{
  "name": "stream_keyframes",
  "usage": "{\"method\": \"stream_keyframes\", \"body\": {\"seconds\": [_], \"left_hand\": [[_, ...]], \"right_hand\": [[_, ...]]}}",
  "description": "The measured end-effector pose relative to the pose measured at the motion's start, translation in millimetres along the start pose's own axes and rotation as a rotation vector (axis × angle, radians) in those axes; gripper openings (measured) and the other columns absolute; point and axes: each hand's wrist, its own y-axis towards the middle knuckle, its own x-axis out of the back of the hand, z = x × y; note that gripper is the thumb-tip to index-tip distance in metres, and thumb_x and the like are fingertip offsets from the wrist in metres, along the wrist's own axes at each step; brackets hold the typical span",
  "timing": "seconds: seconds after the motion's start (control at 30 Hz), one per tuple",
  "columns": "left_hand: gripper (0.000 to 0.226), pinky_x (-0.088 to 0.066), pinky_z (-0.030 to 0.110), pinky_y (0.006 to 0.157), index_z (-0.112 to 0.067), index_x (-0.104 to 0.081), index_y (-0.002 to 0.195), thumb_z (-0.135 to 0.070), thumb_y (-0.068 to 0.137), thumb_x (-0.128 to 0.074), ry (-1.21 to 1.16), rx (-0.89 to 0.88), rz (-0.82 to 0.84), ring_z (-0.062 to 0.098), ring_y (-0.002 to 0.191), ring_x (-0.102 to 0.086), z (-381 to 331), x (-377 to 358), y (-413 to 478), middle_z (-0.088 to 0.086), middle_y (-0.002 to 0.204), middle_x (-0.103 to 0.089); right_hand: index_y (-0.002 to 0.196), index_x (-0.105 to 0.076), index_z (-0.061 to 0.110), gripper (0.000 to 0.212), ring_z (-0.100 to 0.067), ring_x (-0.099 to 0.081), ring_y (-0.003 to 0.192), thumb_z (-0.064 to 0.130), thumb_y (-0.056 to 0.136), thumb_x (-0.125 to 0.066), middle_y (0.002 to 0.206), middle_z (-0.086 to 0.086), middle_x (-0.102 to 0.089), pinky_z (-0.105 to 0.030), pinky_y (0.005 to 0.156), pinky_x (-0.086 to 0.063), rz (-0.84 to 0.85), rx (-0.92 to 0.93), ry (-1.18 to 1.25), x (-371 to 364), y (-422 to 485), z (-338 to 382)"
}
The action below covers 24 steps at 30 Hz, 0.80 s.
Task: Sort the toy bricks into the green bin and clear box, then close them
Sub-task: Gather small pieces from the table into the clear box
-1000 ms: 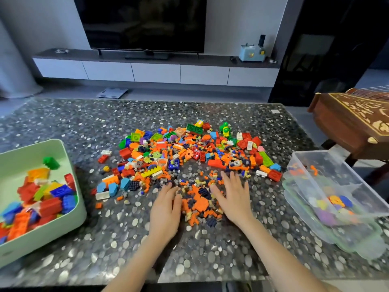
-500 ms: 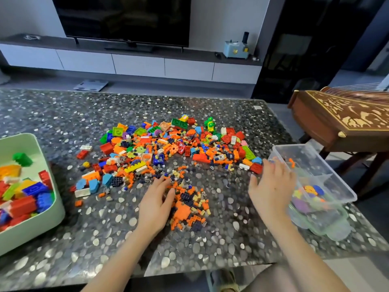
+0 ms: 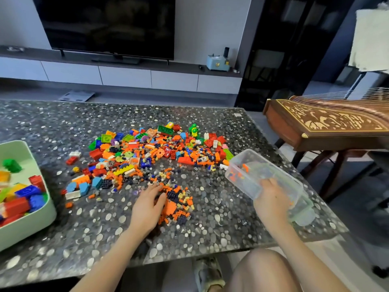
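Observation:
A wide heap of mixed toy bricks (image 3: 155, 152) covers the middle of the stone table (image 3: 105, 228). In front of it lies a small pile of tiny orange and dark bricks (image 3: 176, 205). My left hand (image 3: 147, 209) rests flat against that pile's left side, fingers spread. My right hand (image 3: 271, 199) grips the near end of the clear box (image 3: 252, 173), which is tilted and pulled toward the heap, with a few small bricks inside. The green bin (image 3: 31, 224) stands at the left edge, holding several large bricks.
A clear lid (image 3: 305, 216) lies under the box near the table's right edge. A carved wooden zither (image 3: 328, 123) on a stand sits right of the table. My knee (image 3: 265, 270) and a sandalled foot (image 3: 208, 272) show below the front edge.
My right hand left the small pile, reached right and took hold of the clear box, then dragged and tilted it toward the bricks. My left hand stayed on the pile.

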Motion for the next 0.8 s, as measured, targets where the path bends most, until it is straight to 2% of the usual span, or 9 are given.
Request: {"method": "stream_keyframes", "body": {"seconds": [0.1,0.2,0.33,0.43,0.5,0.57,0.63,0.7,0.8], "left_hand": [[0.041,-0.030,0.036,0.111,-0.017,-0.048,0.136,-0.032,0.099,-0.042,-0.008,0.009,0.006,0.017,0.138,-0.034,-2,1,-6,0.001,0.146,-0.041],[0.040,-0.027,0.035,0.113,-0.015,-0.047,0.137,-0.027,0.100,-0.040,-0.050,0.027,0.014,0.018,0.138,-0.033,-3,2,-11,0.002,0.147,-0.041],[0.038,-0.024,0.032,0.113,-0.014,-0.046,0.137,-0.021,0.101,-0.039,-0.168,0.050,0.013,0.017,0.137,-0.034,-3,8,-16,0.002,0.145,-0.043],[0.036,-0.030,0.033,0.109,-0.016,-0.049,0.135,-0.017,0.100,-0.039,-0.253,0.078,-0.010,0.018,0.131,-0.042,1,14,-18,0.001,0.141,-0.048],[0.033,-0.040,0.035,0.101,-0.019,-0.054,0.129,-0.016,0.100,-0.039,-0.297,0.104,-0.038,0.019,0.117,-0.053,6,17,-18,0.003,0.134,-0.054],[0.032,-0.044,0.033,0.092,-0.020,-0.055,0.128,-0.016,0.100,-0.039,-0.290,0.116,-0.058,0.018,0.104,-0.058,11,21,-19,0.005,0.128,-0.059],[0.034,-0.040,0.032,0.098,-0.017,-0.053,0.131,-0.015,0.099,-0.040,-0.236,0.112,-0.073,0.019,0.117,-0.053,16,24,-19,0.004,0.133,-0.056],[0.036,-0.034,0.032,0.104,-0.015,-0.051,0.134,-0.014,0.099,-0.042,-0.178,0.092,-0.080,0.018,0.130,-0.043,21,25,-19,0.002,0.138,-0.051],[0.039,-0.027,0.033,0.112,-0.015,-0.046,0.138,-0.015,0.099,-0.043,-0.170,0.054,-0.067,0.017,0.139,-0.032,23,21,-24,0.002,0.144,-0.044]], "right_hand": [[0.078,-0.066,0.001,0.030,-0.039,-0.061,0.066,-0.014,0.052,-0.070,0.084,-0.017,-0.063,-0.034,0.051,-0.045,-0.060,0.094,0.051,4,-22,-3],[0.086,-0.067,0.005,0.027,-0.036,-0.061,0.078,-0.011,0.065,-0.061,0.091,-0.011,-0.062,-0.036,0.058,-0.043,0.081,0.136,0.110,6,-30,-9],[0.085,-0.069,0.009,0.029,-0.036,-0.060,0.084,-0.006,0.061,-0.065,0.088,-0.009,-0.062,-0.039,0.068,-0.046,0.211,0.254,-0.005,14,-31,-11],[0.087,-0.072,0.011,0.045,-0.036,-0.062,0.083,0.005,0.042,-0.076,0.093,-0.010,-0.066,-0.043,0.072,-0.051,0.034,0.435,-0.041,23,-34,8],[0.104,-0.068,0.010,0.046,-0.034,-0.061,0.100,0.020,0.060,-0.075,0.110,-0.012,-0.063,-0.044,0.086,-0.051,-0.040,0.590,0.127,23,-48,37],[0.134,-0.050,0.019,0.063,-0.029,-0.039,0.132,0.051,0.080,-0.059,0.143,-0.009,-0.043,-0.043,0.110,-0.028,0.199,0.631,0.259,13,-64,70],[0.150,-0.015,0.034,0.093,-0.025,-0.004,0.146,0.084,0.074,-0.034,0.159,-0.005,-0.006,-0.042,0.115,0.000,0.453,0.625,0.148,-12,-72,95],[0.149,0.009,0.037,0.114,-0.028,0.009,0.146,0.094,0.053,-0.016,0.159,-0.008,0.010,-0.048,0.115,0.008,0.513,0.626,0.028,-40,-68,116],[0.147,0.014,0.039,0.116,-0.030,0.011,0.146,0.095,0.051,-0.016,0.159,-0.009,0.010,-0.053,0.116,0.008,0.565,0.604,0.048,-64,-58,136]]}}
